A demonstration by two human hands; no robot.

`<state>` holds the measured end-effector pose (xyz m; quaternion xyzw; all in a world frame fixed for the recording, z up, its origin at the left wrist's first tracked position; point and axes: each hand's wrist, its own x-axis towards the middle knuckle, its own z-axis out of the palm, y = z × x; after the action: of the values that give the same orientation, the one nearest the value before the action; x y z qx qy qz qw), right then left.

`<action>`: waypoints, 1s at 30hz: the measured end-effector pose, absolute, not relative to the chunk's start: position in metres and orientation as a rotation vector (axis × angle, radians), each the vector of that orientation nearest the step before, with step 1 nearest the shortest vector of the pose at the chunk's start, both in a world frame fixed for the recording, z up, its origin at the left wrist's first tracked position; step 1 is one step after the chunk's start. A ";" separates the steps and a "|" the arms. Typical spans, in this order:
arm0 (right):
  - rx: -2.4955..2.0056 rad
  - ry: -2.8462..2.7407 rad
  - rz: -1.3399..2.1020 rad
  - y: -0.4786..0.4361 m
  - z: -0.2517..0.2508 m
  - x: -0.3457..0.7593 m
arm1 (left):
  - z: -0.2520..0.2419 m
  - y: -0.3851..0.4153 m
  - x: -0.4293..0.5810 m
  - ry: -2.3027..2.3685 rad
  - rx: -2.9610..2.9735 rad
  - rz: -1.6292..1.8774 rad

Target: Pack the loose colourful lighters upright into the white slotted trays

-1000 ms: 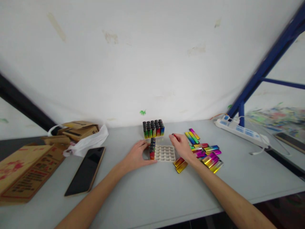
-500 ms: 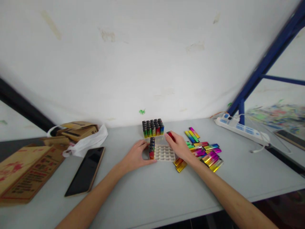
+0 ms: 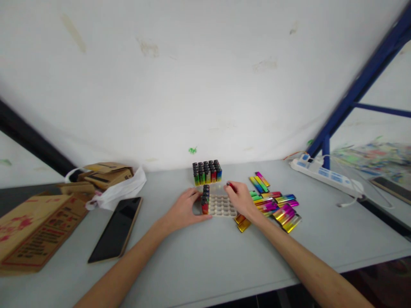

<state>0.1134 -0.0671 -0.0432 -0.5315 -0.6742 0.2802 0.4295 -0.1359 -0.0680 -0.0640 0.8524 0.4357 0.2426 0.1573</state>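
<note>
The right grip [image 3: 240, 197] is closed on a mostly hidden red-and-black lighter [image 3: 229, 185] near the pale pocketed tray's [image 3: 222, 206] back right corner. The left grip [image 3: 183, 210], parted, flanks its column of upright, black-topped lighters [image 3: 205, 204].

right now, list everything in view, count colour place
tray: one, cream, centre
lighters in tray: several, black-topped, left
upright lighters: many, multicoloured, behind tray
loose lighters: many, multicoloured, right
gripped lighter: one, red, above tray
phone: one, black, left
boxes: at least two, brown, far left
bag: one, white, beside boxes
power strip: one, white-blue, back right
flat object: one, dark, far right
frame: one, blue, right
bar: one, black, left
table: one, grey, below
wall: one, white, behind
left hand: one, bare, beside tray
right hand: one, bare, holding gripped lighter
</note>
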 end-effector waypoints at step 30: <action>-1.186 -2.398 0.227 -0.054 -0.058 0.106 | -0.066 -0.068 -0.136 1.253 2.458 0.706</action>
<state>0.1058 -0.0536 -0.0584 -0.4303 -0.8700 0.0824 0.2264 -0.1359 -0.0681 -0.0657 0.8538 0.4352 0.2451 0.1465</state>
